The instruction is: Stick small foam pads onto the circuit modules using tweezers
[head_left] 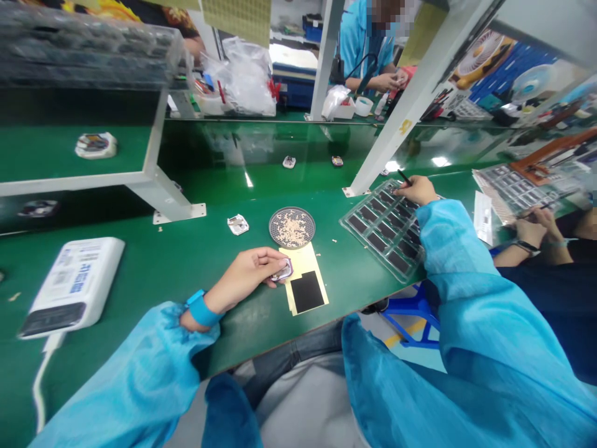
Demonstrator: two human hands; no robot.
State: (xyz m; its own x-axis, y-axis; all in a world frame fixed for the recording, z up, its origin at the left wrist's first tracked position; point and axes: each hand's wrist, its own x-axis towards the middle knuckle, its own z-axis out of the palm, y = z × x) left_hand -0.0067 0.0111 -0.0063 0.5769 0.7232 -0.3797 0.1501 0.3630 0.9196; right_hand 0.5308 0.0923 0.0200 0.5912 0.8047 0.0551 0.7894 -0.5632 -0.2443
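At the near edge of the green counter (224, 311), the left sleeve (125, 379) and right sleeve (471, 311) of a blue smock reach in, and a blue stool (413, 314) shows below the counter on the right. On the left lies a white power bank (72, 286), its cable (40, 386) trailing over the near edge.

The left hand (247, 270), with a blue wristband (200, 309), has its fingers closed on a small device (282, 271). The device sits at the edge of a tan sheet (305, 280) that carries a black pad (308, 291). Just beyond are a round mesh dish (291, 228) of tan bits and a loose module (237, 224).

The right hand (417, 190) is clamped on a slim dark tool (405, 177), over the far corner of a clear tray (385, 230) of black pieces. The right sleeve blocks part of the tray's right side. Further right, a co-worker's hands (532, 229) hold a pen (545, 204) near a stacked tray (513, 193).

A white frame (163, 193) and post (401, 130) stand in the way of the far side. Two small modules (289, 162) lie beyond them, and past those a co-worker in blue (366, 50) works beside a plastic bag (242, 78).
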